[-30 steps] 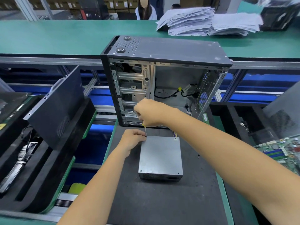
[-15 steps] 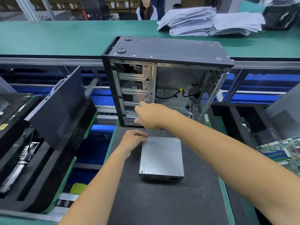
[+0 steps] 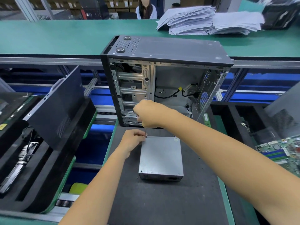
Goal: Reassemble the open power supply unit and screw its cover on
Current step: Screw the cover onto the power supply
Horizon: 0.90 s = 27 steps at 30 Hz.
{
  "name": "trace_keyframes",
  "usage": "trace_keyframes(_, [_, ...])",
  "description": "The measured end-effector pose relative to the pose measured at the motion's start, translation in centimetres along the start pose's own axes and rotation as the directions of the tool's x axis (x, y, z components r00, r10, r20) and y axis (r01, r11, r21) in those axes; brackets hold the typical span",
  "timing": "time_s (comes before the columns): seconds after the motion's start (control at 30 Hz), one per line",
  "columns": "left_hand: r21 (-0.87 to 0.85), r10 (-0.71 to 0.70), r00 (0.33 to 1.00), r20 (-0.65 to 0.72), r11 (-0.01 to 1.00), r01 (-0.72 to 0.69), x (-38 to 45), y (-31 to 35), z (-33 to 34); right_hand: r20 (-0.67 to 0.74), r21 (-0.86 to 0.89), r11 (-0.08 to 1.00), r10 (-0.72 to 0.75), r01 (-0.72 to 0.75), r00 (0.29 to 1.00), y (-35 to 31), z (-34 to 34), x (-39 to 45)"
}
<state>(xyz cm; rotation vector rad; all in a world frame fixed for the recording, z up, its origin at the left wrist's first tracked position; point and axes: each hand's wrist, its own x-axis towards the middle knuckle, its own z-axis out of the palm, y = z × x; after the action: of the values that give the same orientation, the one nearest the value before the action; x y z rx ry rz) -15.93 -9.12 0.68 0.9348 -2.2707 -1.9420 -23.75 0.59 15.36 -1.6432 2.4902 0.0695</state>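
Observation:
The grey metal power supply unit lies flat on the black mat, its cover on top. My right hand grips a screwdriver that points straight down, its tip at the far-left corner of the cover. My left hand rests against that same corner, fingers curled beside the screwdriver tip; whether they pinch a screw is hidden.
An open computer case stands upright just behind the unit. A black side panel leans in a foam tray at the left. A green circuit board lies at the right. Paper stacks sit on the far green bench.
My right hand dipped forward over the case half a second ago and is back upright, with the screwdriver tip down at the cover's far-left corner. My left hand stayed at that corner.

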Motion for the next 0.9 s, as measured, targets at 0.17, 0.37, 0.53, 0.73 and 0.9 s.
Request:
trace_keyframes(0.17, [0.045,0.056,0.998,-0.001,0.997,-0.055,-0.33,0.22,-0.04,-0.055,-0.022,0.997,0.079,-0.080,0.995,0.08,0.57,-0.20])
trace_keyframes(0.37, [0.077,0.080,0.997,-0.011,0.994,-0.079,-0.60,0.37,0.12,-0.030,-0.020,1.000,-0.007,0.006,1.000,-0.10,0.48,-0.17])
trace_keyframes(0.53, [0.113,0.088,0.996,-0.023,0.990,-0.085,-0.61,0.33,0.22,-0.076,-0.029,0.997,0.069,-0.071,0.995,0.40,0.90,-0.38])
trace_keyframes(0.73, [0.129,0.092,0.995,-0.044,0.988,-0.086,-0.71,0.23,0.35,-0.040,-0.021,1.000,-0.003,0.002,0.999,0.53,0.51,-0.51])
trace_keyframes(0.9, [0.147,0.097,0.994,-0.047,0.985,-0.089,-0.70,0.29,0.41,-0.041,-0.010,0.998,0.062,-0.062,0.997,0.81,0.92,-0.88])
